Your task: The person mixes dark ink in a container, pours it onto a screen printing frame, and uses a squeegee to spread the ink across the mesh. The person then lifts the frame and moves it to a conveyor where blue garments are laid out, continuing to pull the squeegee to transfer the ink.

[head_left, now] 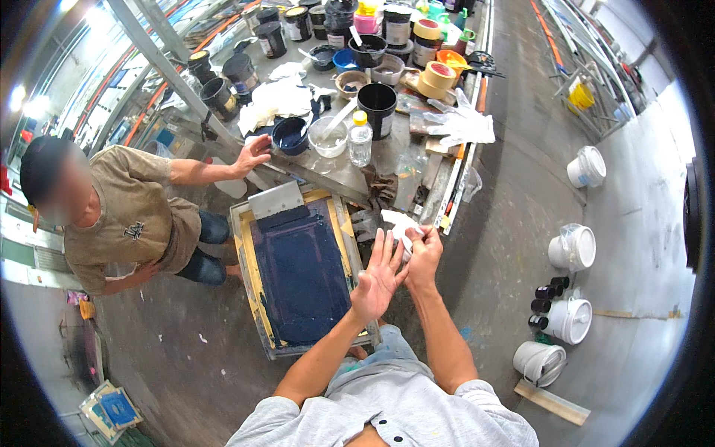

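In front of my body, my left hand [377,283] is raised with its palm showing and fingers spread. Close beside it, my right hand [424,257] is closed on a crumpled white rag [401,222], which touches or lies just behind the left fingertips. Left of my hands stands a screen printing frame [252,294], its mesh covered with dark blue ink [302,272] and its border lined with yellowish tape. A squeegee with a pale metal handle [275,201] rests across the far end of the frame.
A person [138,216] stands at left, one hand reaching toward the workbench [328,170]. On the bench are a bowl of dark ink [290,136], a clear bottle with yellow cap [360,141], a black tub [377,110] and tape rolls [436,78]. White buckets [570,320] line the right wall.
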`<state>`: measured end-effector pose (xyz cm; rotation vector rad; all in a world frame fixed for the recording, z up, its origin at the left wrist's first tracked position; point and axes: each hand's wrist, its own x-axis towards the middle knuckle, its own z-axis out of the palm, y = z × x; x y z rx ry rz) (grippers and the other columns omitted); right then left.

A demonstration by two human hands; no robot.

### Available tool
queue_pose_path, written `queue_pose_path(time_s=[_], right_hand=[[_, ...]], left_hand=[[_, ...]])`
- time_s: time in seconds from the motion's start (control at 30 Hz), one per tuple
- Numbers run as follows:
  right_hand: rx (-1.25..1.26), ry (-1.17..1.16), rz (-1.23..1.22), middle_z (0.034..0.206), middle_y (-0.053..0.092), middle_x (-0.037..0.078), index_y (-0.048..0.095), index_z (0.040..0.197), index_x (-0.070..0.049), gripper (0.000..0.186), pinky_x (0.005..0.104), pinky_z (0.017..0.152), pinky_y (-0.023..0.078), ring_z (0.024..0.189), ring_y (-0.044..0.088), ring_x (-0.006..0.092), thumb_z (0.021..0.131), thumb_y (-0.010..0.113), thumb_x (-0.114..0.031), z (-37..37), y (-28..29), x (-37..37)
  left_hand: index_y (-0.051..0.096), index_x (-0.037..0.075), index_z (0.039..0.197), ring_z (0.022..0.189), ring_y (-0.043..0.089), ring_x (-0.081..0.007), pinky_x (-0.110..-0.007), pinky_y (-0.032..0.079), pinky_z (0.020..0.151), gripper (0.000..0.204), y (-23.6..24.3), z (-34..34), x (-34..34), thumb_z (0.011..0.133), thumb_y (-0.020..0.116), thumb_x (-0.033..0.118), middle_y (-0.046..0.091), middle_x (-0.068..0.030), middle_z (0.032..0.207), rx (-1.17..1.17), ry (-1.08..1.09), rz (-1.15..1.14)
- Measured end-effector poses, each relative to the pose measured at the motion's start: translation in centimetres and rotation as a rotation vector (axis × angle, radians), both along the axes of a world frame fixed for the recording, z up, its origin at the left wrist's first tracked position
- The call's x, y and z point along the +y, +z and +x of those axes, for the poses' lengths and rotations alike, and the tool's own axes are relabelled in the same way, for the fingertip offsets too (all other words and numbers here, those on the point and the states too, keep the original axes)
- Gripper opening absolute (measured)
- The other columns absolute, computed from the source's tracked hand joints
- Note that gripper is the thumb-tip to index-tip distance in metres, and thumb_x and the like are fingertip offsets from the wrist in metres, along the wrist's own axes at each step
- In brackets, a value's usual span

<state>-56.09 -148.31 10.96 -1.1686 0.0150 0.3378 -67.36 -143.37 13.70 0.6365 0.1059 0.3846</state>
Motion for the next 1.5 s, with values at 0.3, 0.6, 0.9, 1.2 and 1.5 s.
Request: queue_pose_path(time_s=[0.3, 0.6, 0.9, 1.2, 1.5], right_hand=[[-0.186, 0.188, -0.398, 0.115, 0.069, 0.014, 0.042, 0.154, 0.003, 0.063, 0.0279, 0.073, 0.055, 0.088, 0.066, 0.0157, 0.097, 0.069, -0.005, 18.3, -5.6, 3.5], [-0.166, 0.428, -0.487, 0.093, 0.067, 0.005, 0.066, 0.121, 0.003, 0.025, 0.0247, 0.067, 0.049, 0.076, 0.059, 0.0094, 0.1, 0.066, -0.011, 1.0, -6.7, 0.4], [0.264, 0.874, -0.674, 0.131, 0.066, 0.016, 0.051, 0.146, 0.004, 0.071, 0.0356, 0.102, 0.05, 0.116, 0.064, 0.0217, 0.088, 0.083, -0.02, -7.5, -20.3, -3.0], [0.333, 0.778, -0.538, 0.129, 0.068, 0.015, 0.046, 0.153, 0.003, 0.071, 0.0335, 0.104, 0.048, 0.115, 0.065, 0.0201, 0.089, 0.076, -0.009, -8.9, -20.8, -3.1], [0.321, 0.885, -0.459, 0.122, 0.069, 0.004, 0.055, 0.146, 0.001, 0.06, 0.0292, 0.1, 0.047, 0.108, 0.062, 0.0145, 0.088, 0.065, -0.001, -9.2, -18.9, -5.1]], left_hand=[[0.032, 0.005, 0.158, 0.119, 0.056, -0.0312, -0.041, 0.05, 0.086, 0.108, -1.9, -1.8, 9.7, 0.084, 0.065, 0.078, 0.049, -0.0191, 0.148, -0.216, 0.254, -0.586], [0.069, -0.001, 0.124, 0.101, 0.068, -0.0252, -0.037, 0.052, 0.084, 0.051, -6.9, -8.0, 14.5, 0.101, 0.063, 0.044, 0.073, -0.0143, 0.112, 0.513, 0.556, 0.012], [0.047, 0.016, 0.154, 0.146, 0.04, -0.0388, -0.062, 0.028, 0.118, 0.066, -16.1, -4.3, 34.3, 0.093, 0.069, 0.016, 0.051, -0.0178, 0.151, 1.406, 0.258, 1.64], [0.057, 0.02, 0.145, 0.15, 0.036, -0.0328, -0.078, 0.009, 0.118, 0.067, -17.9, -1.6, 38.8, 0.083, 0.081, 0.024, 0.049, -0.0082, 0.156, 1.516, -0.121, 1.689], [0.059, 0.005, 0.096, 0.104, 0.062, -0.0414, -0.056, 0.046, 0.09, 0.036, -12.0, -9.8, 29.5, 0.073, 0.085, 0.013, 0.065, -0.0161, 0.102, 1.167, 0.215, 1.757]])
